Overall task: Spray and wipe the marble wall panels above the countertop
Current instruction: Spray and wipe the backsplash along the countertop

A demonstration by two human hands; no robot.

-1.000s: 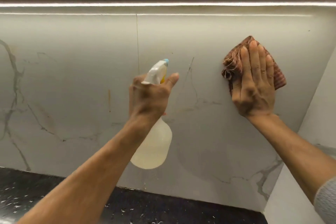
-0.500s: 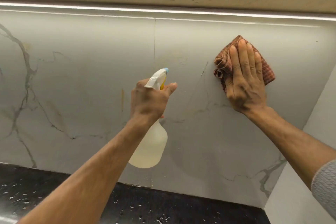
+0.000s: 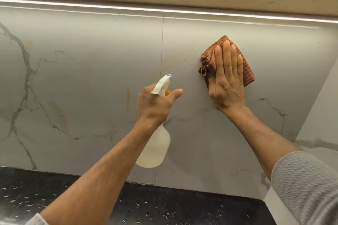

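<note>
Left grip (image 3: 157, 107) curls round a pale spray bottle (image 3: 155, 149); right grip (image 3: 226, 86), flat, presses rust-brown cloth (image 3: 247, 72) on veined marble (image 3: 91, 78).

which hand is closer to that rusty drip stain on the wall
Left. The left hand, gripping the spray bottle, is just right of the stain; the right hand presses the cloth flat farther right, past the panel seam.

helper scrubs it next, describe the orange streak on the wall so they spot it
Find the vertical seam between the two marble panels, then look just left of it, level with the left hand holding the spray bottle. The orange streak is thin and upright, unlike the grey branching veins.
</note>
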